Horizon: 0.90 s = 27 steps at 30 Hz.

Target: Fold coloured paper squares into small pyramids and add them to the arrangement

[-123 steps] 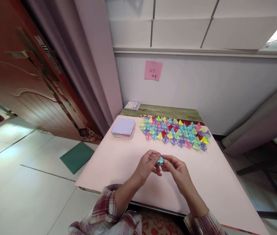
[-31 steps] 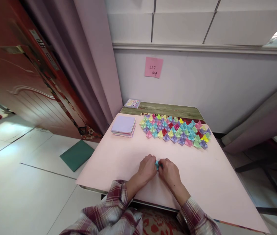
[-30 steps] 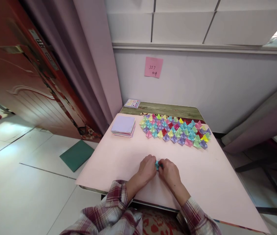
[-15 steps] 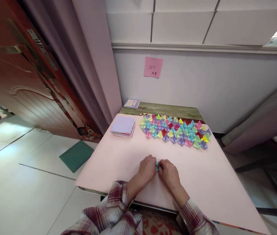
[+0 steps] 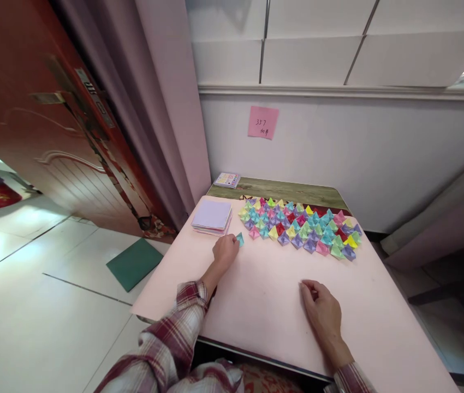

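My left hand (image 5: 225, 251) reaches forward over the pink table top (image 5: 273, 284) with its fingers closed on a small teal folded paper piece (image 5: 239, 239), held just left of a patch of several colourful folded paper pieces (image 5: 299, 226). A stack of lilac paper squares (image 5: 212, 215) lies beside that hand. My right hand (image 5: 322, 311) rests on the table nearer me, fingers loosely curled, with nothing seen in it.
A small printed packet (image 5: 227, 179) lies on the wooden strip at the table's far edge. A pink note (image 5: 263, 121) is stuck on the wall. A red door (image 5: 31, 114) and curtain stand left. A green sheet (image 5: 134, 263) lies on the floor.
The hands were together on the teal piece near the table's front. Now my left hand has carried it forward to the patch's left end, and my right hand has drawn back to the right.
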{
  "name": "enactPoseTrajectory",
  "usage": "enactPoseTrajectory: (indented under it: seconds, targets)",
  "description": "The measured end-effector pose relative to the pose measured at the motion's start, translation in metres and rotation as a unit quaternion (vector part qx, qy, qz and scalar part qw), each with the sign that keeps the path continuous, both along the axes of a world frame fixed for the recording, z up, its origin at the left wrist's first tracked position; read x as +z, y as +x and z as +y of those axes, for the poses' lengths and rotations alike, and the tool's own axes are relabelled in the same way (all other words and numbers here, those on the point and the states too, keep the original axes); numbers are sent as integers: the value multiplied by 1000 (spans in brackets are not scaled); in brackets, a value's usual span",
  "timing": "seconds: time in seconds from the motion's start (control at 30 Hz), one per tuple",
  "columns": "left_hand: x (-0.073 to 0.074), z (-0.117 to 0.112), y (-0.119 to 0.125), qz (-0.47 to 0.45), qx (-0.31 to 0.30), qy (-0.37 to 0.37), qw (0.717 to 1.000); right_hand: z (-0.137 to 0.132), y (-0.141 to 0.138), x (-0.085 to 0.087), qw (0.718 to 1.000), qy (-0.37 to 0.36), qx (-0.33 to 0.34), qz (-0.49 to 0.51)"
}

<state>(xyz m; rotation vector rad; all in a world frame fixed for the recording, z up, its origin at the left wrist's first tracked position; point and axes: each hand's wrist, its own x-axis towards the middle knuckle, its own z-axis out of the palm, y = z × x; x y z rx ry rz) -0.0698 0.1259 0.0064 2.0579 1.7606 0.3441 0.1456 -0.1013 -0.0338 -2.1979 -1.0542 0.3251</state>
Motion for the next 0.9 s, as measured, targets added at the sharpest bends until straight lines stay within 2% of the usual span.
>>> enactPoseTrajectory:
  seconds: [0.2,0.33,0.57,0.7,0.9]
  targets:
    - [-11,22,23,-14,27,-13,999,0,-6,-11,999,28,-3,-36]
    - [-18,29,32,-49,24,0,999,0,-3,-14,999,28,1,-31]
    - [-28,18,20,-94,15,35,995,0,-4,-12,1000,16,-3,-27]
    - [-27,15,18,-108,-19,37,993,1,-5,-12,999,20,-1,-34]
    - [-25,12,21,-118,-35,39,992,1,-5,-12,999,23,1,-33]
